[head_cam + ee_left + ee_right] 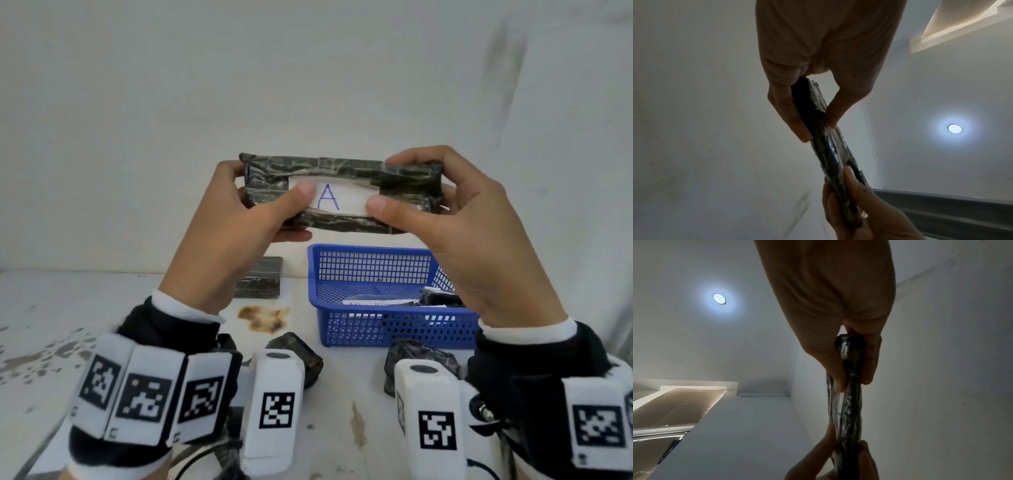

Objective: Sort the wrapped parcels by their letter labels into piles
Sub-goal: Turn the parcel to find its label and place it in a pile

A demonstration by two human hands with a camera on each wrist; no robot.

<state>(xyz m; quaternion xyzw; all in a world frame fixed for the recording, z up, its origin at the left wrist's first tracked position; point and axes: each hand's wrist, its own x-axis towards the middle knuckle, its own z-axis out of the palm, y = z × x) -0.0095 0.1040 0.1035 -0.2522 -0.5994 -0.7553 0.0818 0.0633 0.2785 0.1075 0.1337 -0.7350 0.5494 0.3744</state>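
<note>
A wrapped parcel (342, 193), dark and glossy, is held up in the air above the desk (68, 308), level, with a white label (337, 198) bearing a blue letter A facing the viewer. The left hand (236, 219) pinches its left end, thumb on the front. The right hand (469, 219) pinches its right end the same way. Below sits a blue basket (376, 270) holding more dark parcels. A parcel stack (260, 282) rests left of the basket, and two dark bundles (301, 353) lie nearer.
</note>
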